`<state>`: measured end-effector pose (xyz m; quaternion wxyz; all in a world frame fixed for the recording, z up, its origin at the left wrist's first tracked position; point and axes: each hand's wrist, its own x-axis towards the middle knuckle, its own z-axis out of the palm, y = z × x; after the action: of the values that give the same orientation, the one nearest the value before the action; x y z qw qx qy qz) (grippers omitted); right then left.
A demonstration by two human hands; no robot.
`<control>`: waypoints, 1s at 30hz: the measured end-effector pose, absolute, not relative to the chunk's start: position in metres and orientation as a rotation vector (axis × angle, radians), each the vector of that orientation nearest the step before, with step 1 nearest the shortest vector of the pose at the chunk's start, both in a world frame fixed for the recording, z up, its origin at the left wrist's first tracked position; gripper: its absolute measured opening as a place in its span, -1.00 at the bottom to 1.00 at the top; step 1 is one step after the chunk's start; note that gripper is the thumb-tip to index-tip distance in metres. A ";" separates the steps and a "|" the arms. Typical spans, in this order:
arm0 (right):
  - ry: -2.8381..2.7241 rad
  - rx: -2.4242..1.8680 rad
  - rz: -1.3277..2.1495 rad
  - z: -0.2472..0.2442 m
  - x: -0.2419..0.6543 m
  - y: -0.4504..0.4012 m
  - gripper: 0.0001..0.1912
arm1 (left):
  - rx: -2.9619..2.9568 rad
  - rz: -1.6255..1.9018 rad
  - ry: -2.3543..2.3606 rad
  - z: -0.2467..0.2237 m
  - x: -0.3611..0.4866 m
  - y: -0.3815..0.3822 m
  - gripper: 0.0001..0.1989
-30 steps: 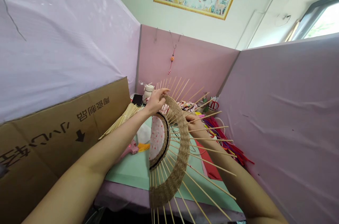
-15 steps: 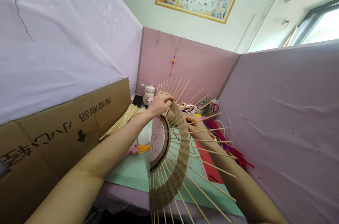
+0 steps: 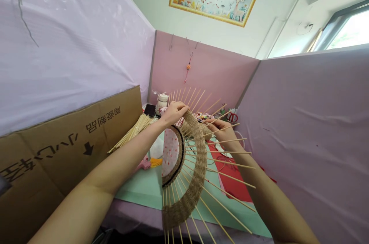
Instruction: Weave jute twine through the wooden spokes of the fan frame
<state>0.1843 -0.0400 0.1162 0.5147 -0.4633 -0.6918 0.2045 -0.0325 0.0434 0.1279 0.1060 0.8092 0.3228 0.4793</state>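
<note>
Nearest to the wearer is the bottom end of a brown, tightly woven cord band [image 3: 198, 163], curved like a big half-ring. Thin, pale wooden sticks [image 3: 230, 196] run through it and poke out past the outer edge like sun rays. Tucked inside the curve is a white half-disc with red dots [image 3: 171, 147], edged in brown with a dark line. The whole piece is held up on its side over a mint-green table cover [image 3: 138, 194].

Further out, the left hand [image 3: 174, 112] is gripping the top of the band between thumb and fingers. The right hand [image 3: 220, 127] is among the sticks just outside the band, fingers curled in; honestly can't tell whether it's pinching cord, a stick or nothing. Near it, partly hidden behind the sticks, is a tan rounded lump [image 3: 206, 131], maybe cord.

My read: this is the weaving stage, building the band outward along the sticks. I'd say the next pass calls for a steady left grip and the right hand working cord snugly between spokes without bending them.

Past that: a flat red sheet [image 3: 236, 190] on the right, a bundle of loose pale sticks [image 3: 129, 132] on the left, a white lidded jar [image 3: 162, 100], then the pink partition [image 3: 227, 67] with a little orange-and-red charm [image 3: 188, 67] hanging on it.
</note>
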 end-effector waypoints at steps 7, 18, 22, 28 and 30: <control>-1.733 -1.038 0.543 0.112 0.178 -0.046 -0.74 | 2.386 1.395 0.928 0.123 -0.031 0.045 -0.69; -1.703 -1.010 0.714 0.115 0.166 -0.056 -0.73 | 2.399 1.728 0.723 0.119 -0.035 0.035 -0.68; -1.714 -1.006 0.673 0.114 0.166 -0.053 -0.74 | 2.496 1.630 0.719 0.122 -0.033 0.030 -0.57; -1.765 -1.019 0.616 0.115 0.172 -0.044 -0.73 | 2.462 1.425 0.748 0.124 -0.028 0.037 -0.57; -1.749 -1.042 0.570 0.121 0.179 -0.037 -0.73 | 2.422 1.385 0.733 0.123 -0.028 0.040 -0.56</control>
<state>0.1787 -0.0365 0.1208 0.4914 -0.4292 -0.7206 0.2347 -0.0278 0.0399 0.1232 0.1279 0.8328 0.2520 0.4761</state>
